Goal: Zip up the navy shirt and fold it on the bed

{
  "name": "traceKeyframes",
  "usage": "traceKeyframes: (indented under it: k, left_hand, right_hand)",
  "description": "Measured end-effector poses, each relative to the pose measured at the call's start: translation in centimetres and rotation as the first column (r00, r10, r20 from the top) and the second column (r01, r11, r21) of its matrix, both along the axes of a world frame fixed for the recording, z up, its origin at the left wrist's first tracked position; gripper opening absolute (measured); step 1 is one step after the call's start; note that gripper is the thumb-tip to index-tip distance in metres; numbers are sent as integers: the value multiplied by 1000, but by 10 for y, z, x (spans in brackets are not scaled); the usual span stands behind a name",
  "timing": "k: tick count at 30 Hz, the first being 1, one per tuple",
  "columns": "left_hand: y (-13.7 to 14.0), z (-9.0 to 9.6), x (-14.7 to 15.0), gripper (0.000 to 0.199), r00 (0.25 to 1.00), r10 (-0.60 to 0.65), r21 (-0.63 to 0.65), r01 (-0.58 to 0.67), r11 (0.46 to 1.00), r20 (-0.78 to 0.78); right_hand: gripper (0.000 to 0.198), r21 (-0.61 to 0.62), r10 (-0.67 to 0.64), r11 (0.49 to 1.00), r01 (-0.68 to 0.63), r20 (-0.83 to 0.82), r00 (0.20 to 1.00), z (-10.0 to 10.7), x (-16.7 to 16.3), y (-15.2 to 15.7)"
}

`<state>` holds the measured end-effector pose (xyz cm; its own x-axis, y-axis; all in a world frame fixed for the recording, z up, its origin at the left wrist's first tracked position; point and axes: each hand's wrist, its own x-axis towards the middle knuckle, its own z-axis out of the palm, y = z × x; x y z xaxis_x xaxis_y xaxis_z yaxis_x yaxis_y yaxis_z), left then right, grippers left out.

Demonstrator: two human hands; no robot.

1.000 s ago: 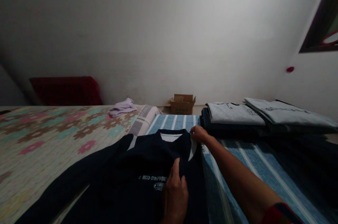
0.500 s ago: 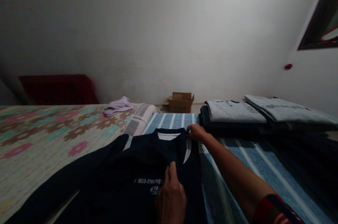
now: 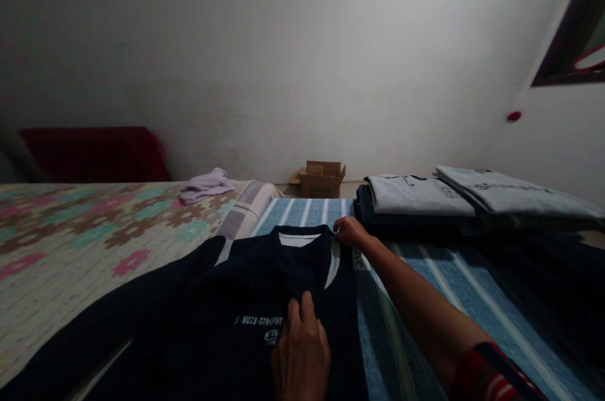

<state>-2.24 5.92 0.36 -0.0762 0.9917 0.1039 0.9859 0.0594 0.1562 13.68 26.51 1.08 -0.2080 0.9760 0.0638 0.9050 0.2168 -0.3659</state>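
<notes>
Head view: nearest, the left hand [image 3: 300, 360] lies flat, fingers extended, on the chest print of the dark navy shirt [image 3: 227, 313] spread on the bed. Farther right, the right hand [image 3: 348, 232] pinches the shirt's shoulder beside the collar. Beyond, folded grey shirts [image 3: 420, 194] sit stacked.

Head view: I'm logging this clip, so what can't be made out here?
- Dark navy shirt: white chest print partly covered by the left hand; lower part cut off by the bottom edge.
- Right hand at the collar: fingertips hidden, so grip unclear.
- Folded grey shirts: print too dim and small.
- Small cardboard box: contents hidden.
</notes>
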Motion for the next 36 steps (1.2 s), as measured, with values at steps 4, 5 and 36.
traceKeyframes:
  k: [4, 5, 36]
  left_hand:
    - [1, -3, 0, 43, 1000, 0, 6, 0, 1000, -25]
    - [1, -4, 0, 42, 1000, -2, 9, 2, 1000, -27]
    - [0, -1, 2, 40, 992, -3, 143, 21, 989, -127]
  right_hand:
    - [25, 68, -128, 989, 130, -26, 991, 5, 6, -13]
    - [26, 76, -160, 984, 161, -23, 987, 7, 7, -18]
    - [25, 176, -311, 941, 288, 121, 943, -14, -4, -47]
